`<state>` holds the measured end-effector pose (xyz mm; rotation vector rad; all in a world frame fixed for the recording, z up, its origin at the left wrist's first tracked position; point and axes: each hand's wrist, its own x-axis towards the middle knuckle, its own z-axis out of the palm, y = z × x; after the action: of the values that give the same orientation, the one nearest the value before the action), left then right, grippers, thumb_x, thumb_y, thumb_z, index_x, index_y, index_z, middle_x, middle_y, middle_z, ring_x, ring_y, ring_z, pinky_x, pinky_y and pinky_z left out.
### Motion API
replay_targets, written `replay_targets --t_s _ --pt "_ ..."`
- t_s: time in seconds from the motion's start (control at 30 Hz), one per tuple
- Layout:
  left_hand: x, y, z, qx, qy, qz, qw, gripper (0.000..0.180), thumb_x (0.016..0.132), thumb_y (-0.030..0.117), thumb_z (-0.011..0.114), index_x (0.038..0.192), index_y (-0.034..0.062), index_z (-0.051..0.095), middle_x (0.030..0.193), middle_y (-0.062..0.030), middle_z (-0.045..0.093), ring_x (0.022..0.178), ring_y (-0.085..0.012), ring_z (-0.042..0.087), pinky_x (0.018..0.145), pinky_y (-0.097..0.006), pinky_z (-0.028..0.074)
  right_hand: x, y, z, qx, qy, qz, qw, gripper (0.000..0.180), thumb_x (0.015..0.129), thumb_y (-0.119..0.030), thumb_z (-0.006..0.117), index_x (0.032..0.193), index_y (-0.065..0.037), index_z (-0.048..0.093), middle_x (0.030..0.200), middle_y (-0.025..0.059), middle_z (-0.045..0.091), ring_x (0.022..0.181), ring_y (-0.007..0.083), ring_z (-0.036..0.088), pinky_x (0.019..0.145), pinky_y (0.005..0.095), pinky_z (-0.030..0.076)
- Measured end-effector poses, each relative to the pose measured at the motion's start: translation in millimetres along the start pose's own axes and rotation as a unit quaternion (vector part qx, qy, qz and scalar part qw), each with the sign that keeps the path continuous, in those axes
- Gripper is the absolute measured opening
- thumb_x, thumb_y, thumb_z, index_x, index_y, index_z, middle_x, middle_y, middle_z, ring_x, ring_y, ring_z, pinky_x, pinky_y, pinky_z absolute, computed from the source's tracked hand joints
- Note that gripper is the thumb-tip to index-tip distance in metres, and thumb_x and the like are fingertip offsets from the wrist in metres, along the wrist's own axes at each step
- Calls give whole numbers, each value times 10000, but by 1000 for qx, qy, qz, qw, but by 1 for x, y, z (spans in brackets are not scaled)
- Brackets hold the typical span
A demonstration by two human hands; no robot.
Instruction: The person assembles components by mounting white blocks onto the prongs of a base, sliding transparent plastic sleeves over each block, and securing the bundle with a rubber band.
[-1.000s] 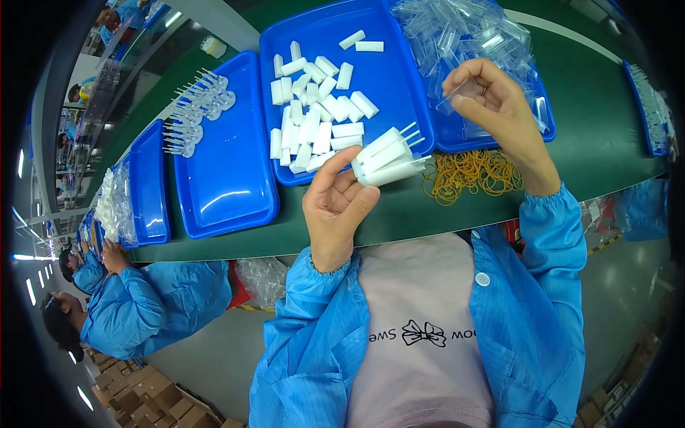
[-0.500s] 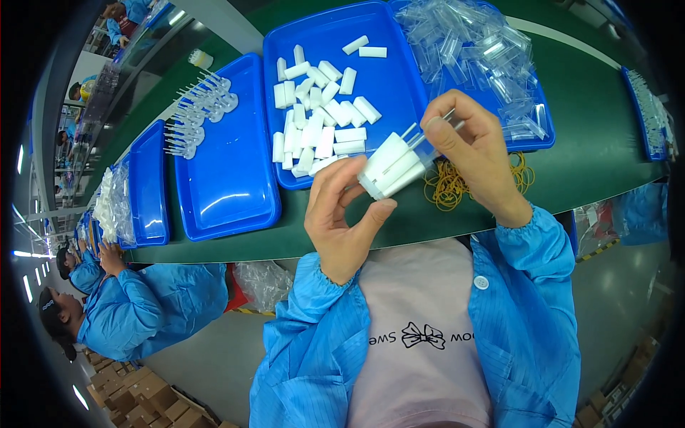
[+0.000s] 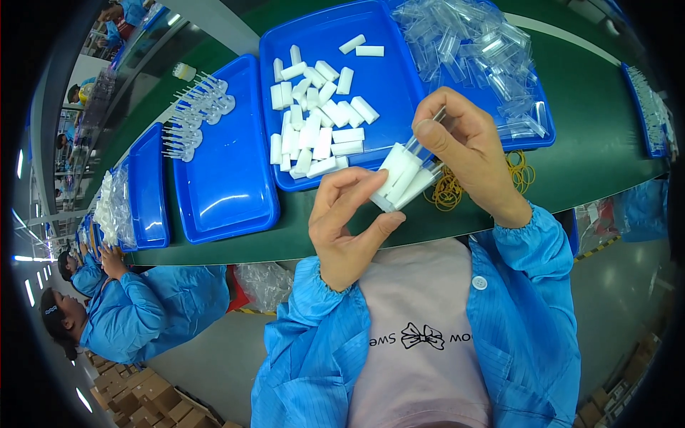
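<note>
Between thumb and fingers, my left hand (image 3: 346, 232) grips the lower end of a cluster of white blocks (image 3: 401, 175) seated on a clear base, with thin rods sticking out at its upper right. My right hand (image 3: 474, 153) pinches a clear plastic piece (image 3: 415, 147) against the rod end of that cluster; the fingers partly hide it. Behind my hands, a blue tray (image 3: 342, 25) holds many loose white blocks (image 3: 311, 132). Another blue tray to its right carries a heap of clear plastic pieces (image 3: 492, 50).
Yellow rubber bands (image 3: 447, 191) lie on the green table (image 3: 592, 93) beside my right hand. To the left, a blue tray (image 3: 228, 207) holds clear pronged bases (image 3: 203, 107). A small white cluster (image 3: 184, 71) stands beyond it. A co-worker (image 3: 135, 307) sits at far left.
The cluster has shifted slightly right and down in my left hand. My right hand has brought the clear piece closer to the cluster's rods. The trays appear slightly shifted left in view.
</note>
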<state>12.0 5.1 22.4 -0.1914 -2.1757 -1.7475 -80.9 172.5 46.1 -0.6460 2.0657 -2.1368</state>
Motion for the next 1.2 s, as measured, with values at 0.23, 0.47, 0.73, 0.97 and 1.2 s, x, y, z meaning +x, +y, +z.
replay_targets --t_s 0.23,0.47,0.73,0.97,1.2 --pt "-3 2 4 -65 28 -58 996 470 630 30 792 1080 13 654 1039 -103 559 951 -208 549 810 -310 459 -7 -6 -13 -39 -51 75 995 237 927 -254 532 948 -31 610 818 14 546 719 72 440 625 234 365" --pt "-4 2 9 -32 75 -42 996 503 632 15 798 1098 -1 610 1074 -137 587 964 -233 591 811 -329 486 -19 -4 -33 55 -32 87 994 212 881 -187 594 1005 -18 619 904 15 571 871 90 512 800 239 400" --pt "0 6 -1 121 45 95 987 424 595 -4 814 979 19 636 1047 -145 623 951 -254 610 787 -320 507 -23 -2 -27 16 17 -12 1000 128 791 -106 688 841 -39 591 882 36 581 891 114 531 806 249 409" --pt "0 10 1 129 34 109 985 443 584 -21 811 996 26 657 1061 -140 610 938 -246 617 777 -315 520 -29 -1 -17 87 20 12 996 125 781 -79 688 850 -30 595 893 47 584 906 125 534 817 255 413" --pt "0 11 0 134 50 125 982 439 595 -34 807 1005 41 666 1177 -155 507 905 -236 637 742 -301 548 -32 -1 -14 49 52 -48 996 114 760 -46 703 840 -31 624 901 52 595 925 138 536 837 270 409"
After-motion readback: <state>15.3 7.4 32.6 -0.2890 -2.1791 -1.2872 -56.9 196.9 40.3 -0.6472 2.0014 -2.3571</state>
